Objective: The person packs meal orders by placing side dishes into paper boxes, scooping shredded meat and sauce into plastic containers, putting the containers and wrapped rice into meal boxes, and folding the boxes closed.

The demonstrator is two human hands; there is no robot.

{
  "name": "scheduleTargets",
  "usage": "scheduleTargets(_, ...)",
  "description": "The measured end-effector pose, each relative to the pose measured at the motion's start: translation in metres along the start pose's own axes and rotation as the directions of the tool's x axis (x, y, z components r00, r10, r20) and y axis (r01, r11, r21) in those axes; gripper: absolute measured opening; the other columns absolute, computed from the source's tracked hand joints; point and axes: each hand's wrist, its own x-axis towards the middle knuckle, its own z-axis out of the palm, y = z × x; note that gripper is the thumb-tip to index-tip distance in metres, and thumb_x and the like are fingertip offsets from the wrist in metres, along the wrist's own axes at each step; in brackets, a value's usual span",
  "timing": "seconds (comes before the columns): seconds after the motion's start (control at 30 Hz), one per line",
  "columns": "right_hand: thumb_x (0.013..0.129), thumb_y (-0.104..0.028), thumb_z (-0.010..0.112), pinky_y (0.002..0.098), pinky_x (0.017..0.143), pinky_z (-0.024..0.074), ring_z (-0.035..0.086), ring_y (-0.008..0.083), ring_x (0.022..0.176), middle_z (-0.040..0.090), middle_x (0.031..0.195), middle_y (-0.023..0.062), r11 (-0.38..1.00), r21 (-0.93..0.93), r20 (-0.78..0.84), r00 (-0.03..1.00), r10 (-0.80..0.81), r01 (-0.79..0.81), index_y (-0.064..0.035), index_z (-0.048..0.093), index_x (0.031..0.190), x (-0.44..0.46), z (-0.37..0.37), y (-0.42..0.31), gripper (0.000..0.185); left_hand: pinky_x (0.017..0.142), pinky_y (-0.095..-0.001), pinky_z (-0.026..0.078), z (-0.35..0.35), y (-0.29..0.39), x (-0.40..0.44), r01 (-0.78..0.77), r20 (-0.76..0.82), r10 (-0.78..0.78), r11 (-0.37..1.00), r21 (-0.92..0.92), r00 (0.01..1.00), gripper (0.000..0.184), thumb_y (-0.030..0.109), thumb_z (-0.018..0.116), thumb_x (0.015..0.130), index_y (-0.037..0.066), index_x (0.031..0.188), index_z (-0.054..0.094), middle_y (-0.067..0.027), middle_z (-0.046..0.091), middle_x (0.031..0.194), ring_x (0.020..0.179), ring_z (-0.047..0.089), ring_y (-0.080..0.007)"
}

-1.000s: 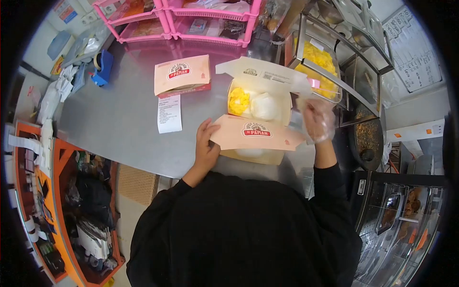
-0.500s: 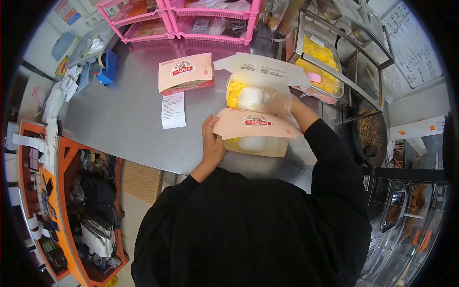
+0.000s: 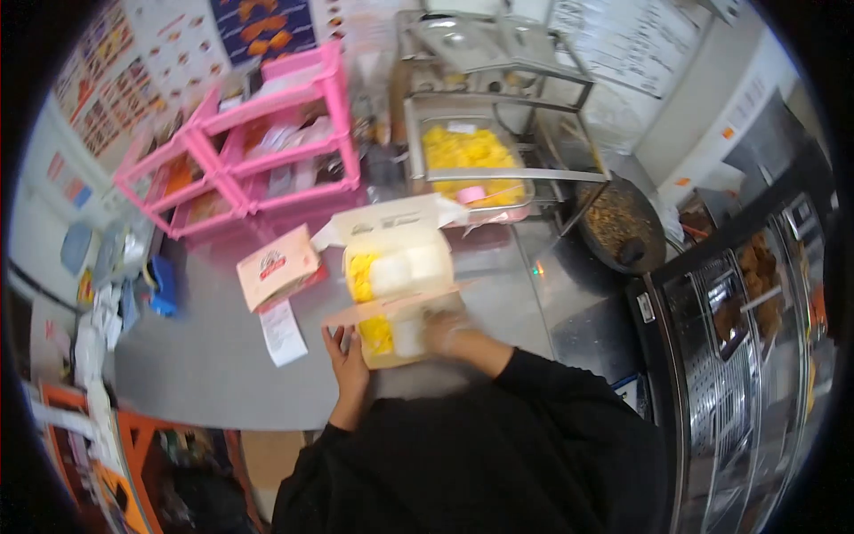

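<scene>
Right hand (image 3: 454, 333) shifted from far box (image 3: 391, 242) to rice (image 3: 409, 336) in near box (image 3: 384, 360), 11 o'clock off the person (image 3: 463, 463).
Blurred, can't tell its grip. Left hand (image 3: 350, 363) half open at raised lid's (image 3: 391, 308) 9 o'clock end, pinch unclear, probably steadying it; far box open at 12, likely for easy reach.

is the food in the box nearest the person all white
No, yellow pieces lie left of the white mound in the nearest box.
</scene>
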Motion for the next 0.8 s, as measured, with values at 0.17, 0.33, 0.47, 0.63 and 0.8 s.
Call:
scheduleTargets(0.17,0.081,-0.016,0.047,0.0401,0.08,0.0446,0.056,0.0309,0.094,0.054,0.105,0.0269,0.814,0.556,-0.141,0.984,-0.107,0.168,0.0081,0.052,0.108,-0.099,-0.122,0.036,0.036,0.088,-0.0297,0.039,0.001,-0.008,0.004,-0.137,-0.023,0.14,0.984,0.114,0.99,0.056,0.015,0.049,0.088,-0.001,0.132,0.018,-0.0158,0.039,0.122,0.107,0.044,-0.0211)
scheduleTargets(0.33,0.076,-0.018,0.061,0.0282,0.064,0.0473,0.06,0.0188,0.073,0.063,0.084,0.0122,0.119,0.754,-0.656,0.745,0.117,0.646,0.0008,0.063,0.089,-0.238,-0.12,0.218,0.024,0.081,-0.0272,0.042,0.005,0.003,-0.011,-0.155,0.091,0.144,0.98,0.121,0.985,0.034,0.015,0.047,0.089,-0.006,0.115,0.043,-0.0109,0.053,0.103,0.092,0.052,-0.0158)
scheduleTargets(0.47,0.082,-0.021,0.048,0.0286,0.057,0.0409,0.053,0.0177,0.062,0.057,0.071,0.0094,0.318,0.607,-0.448,-0.017,0.894,0.729,-0.0022,0.054,0.078,-0.212,-0.112,0.41,0.02,0.07,-0.0241,0.044,0.01,0.001,-0.008,-0.016,-0.11,0.038,0.982,0.19,0.993,0.025,0.016,0.047,0.089,-0.005,0.1,0.053,-0.008,0.058,0.088,0.077,0.054,-0.0127)
scheduleTargets(0.63,0.083,-0.023,0.042,0.0399,0.082,0.0421,0.055,0.0335,0.099,0.058,0.103,0.0207,0.726,0.433,-0.298,0.675,0.674,-0.534,0.0003,0.057,0.102,-0.121,-0.068,0.555,0.034,0.053,-0.0213,0.043,0.006,0.019,0.013,0.174,-0.227,-0.145,0.978,0.114,0.963,0.022,0.017,0.045,0.089,-0.001,0.082,0.057,-0.0058,0.06,0.071,0.058,0.055,-0.0105)
scheduleTargets(0.8,0.074,-0.02,0.048,0.0415,0.079,0.0429,0.056,0.0367,0.093,0.057,0.103,0.0222,0.577,0.61,-0.134,0.648,0.75,-0.542,-0.0003,0.062,0.092,-0.102,-0.054,0.582,0.03,0.048,-0.0221,0.042,0.024,0.042,0.014,0.213,-0.275,-0.194,0.976,0.041,0.942,0.023,0.021,0.048,0.086,0.0,0.092,0.054,-0.0058,0.06,0.072,0.057,0.056,-0.0122)
